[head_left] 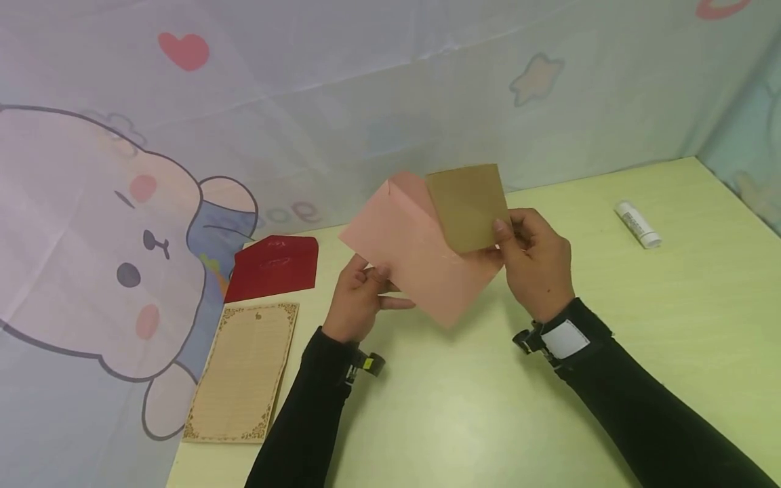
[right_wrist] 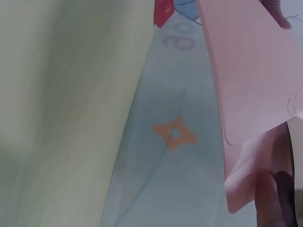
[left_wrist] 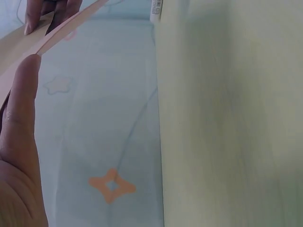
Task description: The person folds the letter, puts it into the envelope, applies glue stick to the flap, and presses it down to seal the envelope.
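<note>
Head view: we see the left hand (head_left: 358,302) pinching a pink envelope (head_left: 421,261) by its edge, seemingly to steady it, while the right hand (head_left: 538,268) grips brown paper (head_left: 468,209) near one corner.

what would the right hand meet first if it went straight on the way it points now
Apart from the brown card it pinches, the right hand would probably meet the pink envelope first. It may even be touching that already; depth there is hard to judge.

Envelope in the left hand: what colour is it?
The envelope is pink; it shows best in the head view.
</note>
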### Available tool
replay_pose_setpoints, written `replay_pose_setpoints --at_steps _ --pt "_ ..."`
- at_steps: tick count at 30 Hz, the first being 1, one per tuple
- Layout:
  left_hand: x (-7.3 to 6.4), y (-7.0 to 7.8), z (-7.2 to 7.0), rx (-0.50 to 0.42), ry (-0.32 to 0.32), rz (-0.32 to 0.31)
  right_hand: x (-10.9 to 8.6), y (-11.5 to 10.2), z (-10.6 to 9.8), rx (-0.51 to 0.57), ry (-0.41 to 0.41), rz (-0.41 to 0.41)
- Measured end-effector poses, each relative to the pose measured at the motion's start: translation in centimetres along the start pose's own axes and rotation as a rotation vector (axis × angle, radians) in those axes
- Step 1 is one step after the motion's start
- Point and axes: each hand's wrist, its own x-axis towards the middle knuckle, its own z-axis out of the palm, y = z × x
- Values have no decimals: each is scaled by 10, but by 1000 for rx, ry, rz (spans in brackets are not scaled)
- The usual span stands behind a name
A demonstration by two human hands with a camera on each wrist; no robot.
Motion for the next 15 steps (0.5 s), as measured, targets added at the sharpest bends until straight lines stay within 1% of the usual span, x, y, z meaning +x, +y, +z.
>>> replay_pose_setpoints --at_steps 3,9,15 --pt "1 0 -1 -3 8 6 -1 2 2 -72 -14 -19" --pt "2 -1 -1 -23 41 8 -3 5 5 -123 -39 -78" --pt "2 -1 -1 -30 50 3 -6 6 9 -82 -115 -137"
